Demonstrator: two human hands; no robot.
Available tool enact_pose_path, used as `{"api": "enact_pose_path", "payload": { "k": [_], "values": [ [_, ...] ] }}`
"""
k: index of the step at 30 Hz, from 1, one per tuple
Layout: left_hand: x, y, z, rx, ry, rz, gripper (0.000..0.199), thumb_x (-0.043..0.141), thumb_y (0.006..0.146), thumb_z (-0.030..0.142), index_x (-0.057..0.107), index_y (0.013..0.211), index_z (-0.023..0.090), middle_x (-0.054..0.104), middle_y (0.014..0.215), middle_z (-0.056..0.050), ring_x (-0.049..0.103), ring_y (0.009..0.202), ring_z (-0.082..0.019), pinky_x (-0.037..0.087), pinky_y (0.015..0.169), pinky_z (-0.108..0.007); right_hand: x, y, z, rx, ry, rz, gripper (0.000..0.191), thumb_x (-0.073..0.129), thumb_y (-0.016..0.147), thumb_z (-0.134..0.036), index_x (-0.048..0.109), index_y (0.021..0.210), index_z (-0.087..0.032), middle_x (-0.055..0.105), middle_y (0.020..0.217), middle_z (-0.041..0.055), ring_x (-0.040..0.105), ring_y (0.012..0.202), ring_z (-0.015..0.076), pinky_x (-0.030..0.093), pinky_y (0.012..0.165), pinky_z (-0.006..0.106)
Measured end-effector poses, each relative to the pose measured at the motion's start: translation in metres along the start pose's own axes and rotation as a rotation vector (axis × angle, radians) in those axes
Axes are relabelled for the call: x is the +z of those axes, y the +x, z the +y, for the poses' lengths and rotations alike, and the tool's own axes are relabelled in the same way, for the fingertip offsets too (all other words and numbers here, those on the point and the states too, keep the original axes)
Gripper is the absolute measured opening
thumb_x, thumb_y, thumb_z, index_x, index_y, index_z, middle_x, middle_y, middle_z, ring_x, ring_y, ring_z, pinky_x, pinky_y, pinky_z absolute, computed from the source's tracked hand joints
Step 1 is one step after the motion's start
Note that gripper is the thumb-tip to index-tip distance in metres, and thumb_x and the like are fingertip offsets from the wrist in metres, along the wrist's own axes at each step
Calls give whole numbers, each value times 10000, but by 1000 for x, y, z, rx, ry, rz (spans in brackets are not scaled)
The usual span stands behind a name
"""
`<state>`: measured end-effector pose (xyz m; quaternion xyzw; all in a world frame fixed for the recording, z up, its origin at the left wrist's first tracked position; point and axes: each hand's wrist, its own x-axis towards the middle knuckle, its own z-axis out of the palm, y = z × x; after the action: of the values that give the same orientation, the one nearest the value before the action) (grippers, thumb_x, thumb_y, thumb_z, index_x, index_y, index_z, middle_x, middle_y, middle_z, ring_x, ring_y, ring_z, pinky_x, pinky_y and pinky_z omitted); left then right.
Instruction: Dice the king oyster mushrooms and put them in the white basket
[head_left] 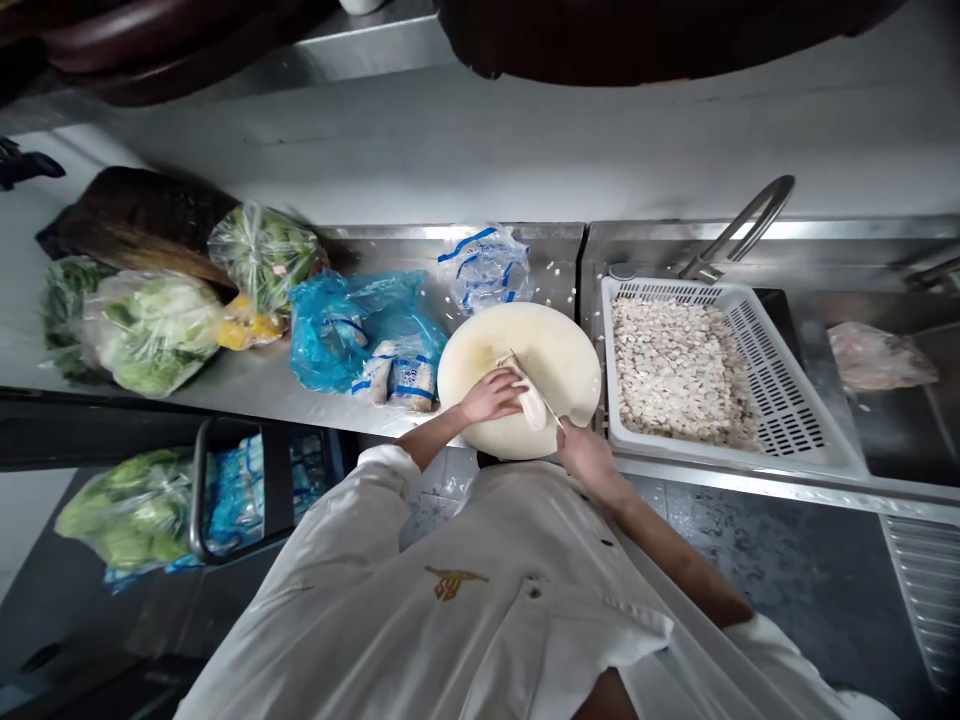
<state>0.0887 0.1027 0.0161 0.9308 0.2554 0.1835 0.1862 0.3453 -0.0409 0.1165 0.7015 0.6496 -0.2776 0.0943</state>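
A round, cream-coloured chopping board [472, 350] lies on the steel counter in front of me. On it rests a pale, long piece of food [533, 405], slanting toward me. My left hand [495, 393] presses on this piece from the left, its fingers bent together over the upper part. At the board's lower right, my right hand [585, 452] is wrapped round the handle of a knife [551, 408]. The thin blade runs up and left along the right side of the pale piece, its tip near the board's middle.
Right of the board, a white basket [799, 385] holds small chopped pale pieces, below a tap [750, 225]. Left lie a blue bag [322, 350] with wrapped packs and bagged greens [161, 335]. Crumpled plastic [484, 270] and scattered bits sit behind the board.
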Motion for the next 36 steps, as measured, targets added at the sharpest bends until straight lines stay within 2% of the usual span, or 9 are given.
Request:
{"api": "enact_pose_path", "payload": {
  "k": [6, 9, 13, 19, 23, 26, 31, 33, 36],
  "values": [
    [13, 1, -4, -31, -4, 25, 474, 722, 934, 629, 747, 1278, 305, 689, 1358, -94, 544, 1381, -328, 417, 1209, -559, -2, 5, -7, -28, -21, 2, 370, 308, 1140, -335, 613, 1284, -184, 788, 1093, 135, 750, 1044, 235, 467, 874, 287],
    [14, -1, -3, -64, 33, 61, 491, 730, 919, 647, 735, 1289, 324, 698, 1341, -90, 553, 1351, -333, 401, 1191, -561, -2, 7, -12, -8, -46, -13, 380, 303, 1143, -346, 605, 1306, -183, 789, 1084, 129, 752, 1027, 231, 469, 863, 284],
    [11, -1, 0, -54, 33, 62, 548, 708, 919, 667, 717, 1311, 284, 693, 1327, -96, 538, 1346, -327, 430, 1158, -505, -5, 8, -18, 12, -66, -11, 396, 301, 1145, -376, 611, 1310, -194, 792, 1069, 123, 756, 986, 236, 469, 838, 290],
    [2, 2, 5, -66, 24, 1, 582, 647, 942, 666, 682, 1366, 268, 643, 1421, -101, 497, 1375, -354, 401, 1165, -528, -22, -11, -18, 55, -83, 70, 440, 280, 1149, -447, 659, 1225, -235, 794, 1052, 102, 750, 958, 236, 458, 809, 286],
    [0, 3, 5, -69, -5, 4, 597, 640, 947, 670, 672, 1386, 266, 646, 1421, -99, 497, 1369, -346, 397, 1165, -519, -31, -24, -25, 30, -110, 59, 414, 294, 1147, -421, 656, 1237, -241, 796, 1030, 94, 752, 930, 237, 457, 793, 286],
    [1, 3, 5, -72, -17, -1, 610, 644, 941, 680, 671, 1392, 269, 638, 1440, -96, 494, 1378, -342, 392, 1173, -516, -29, -15, -34, 40, -113, 23, 420, 277, 1150, -412, 636, 1266, -227, 790, 1054, 112, 752, 958, 236, 470, 822, 290],
    [1, -1, 7, -76, 17, 19, 566, 619, 971, 656, 677, 1382, 271, 634, 1456, -88, 497, 1402, -327, 380, 1200, -509, -20, 15, -50, 109, -98, -50, 415, 281, 1150, -399, 610, 1298, -193, 780, 1079, 142, 759, 1000, 249, 493, 846, 305],
    [0, -3, 8, -73, 36, 18, 521, 592, 1001, 621, 677, 1379, 273, 636, 1459, -83, 502, 1411, -316, 378, 1207, -505, -22, 15, -49, 92, -95, -18, 419, 286, 1149, -416, 629, 1260, -203, 780, 1074, 137, 759, 1008, 258, 493, 847, 310],
    [-2, -5, 8, -71, 49, 11, 489, 575, 1020, 587, 675, 1378, 270, 642, 1447, -93, 502, 1424, -313, 384, 1204, -513, -29, -2, -41, 70, -93, 40, 431, 285, 1147, -445, 649, 1218, -226, 784, 1049, 120, 756, 980, 261, 484, 843, 314]
  ]
}}
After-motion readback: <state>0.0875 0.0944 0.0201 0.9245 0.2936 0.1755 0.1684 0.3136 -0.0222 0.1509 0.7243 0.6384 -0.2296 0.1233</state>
